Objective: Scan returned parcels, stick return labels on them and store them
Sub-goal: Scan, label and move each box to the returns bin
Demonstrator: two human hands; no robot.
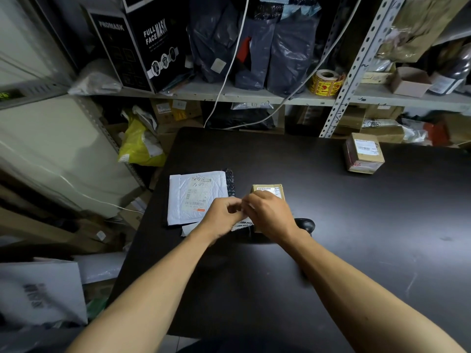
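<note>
The dark table (331,212) is carrying everything in play. Largest on it is the white padded mailer (178,200), lying flat at the left with its printed label facing up; it is likely light and soft, so it is best lifted by an edge or slid from beneath with a flat palm. Farther back at the right, well apart, a taped cardboard box (364,153) is sitting square; stiff and probably light, it is asking for a hold across two opposite sides. Nearer, a small brown parcel (267,191) is lying just behind the hands, partly hidden by them.

Over it, the left hand (221,217) and right hand (270,215) are meeting fingertip to fingertip, both pinching what seems to be a return label (240,225), though the view there is too crowded to be sure. Such a sticker is thin, limp and tacky, so it is wanting a corner pinch only, away from the adhesive. A dark object, perhaps the scanner (305,224), is lying just beside the right wrist.
</note>
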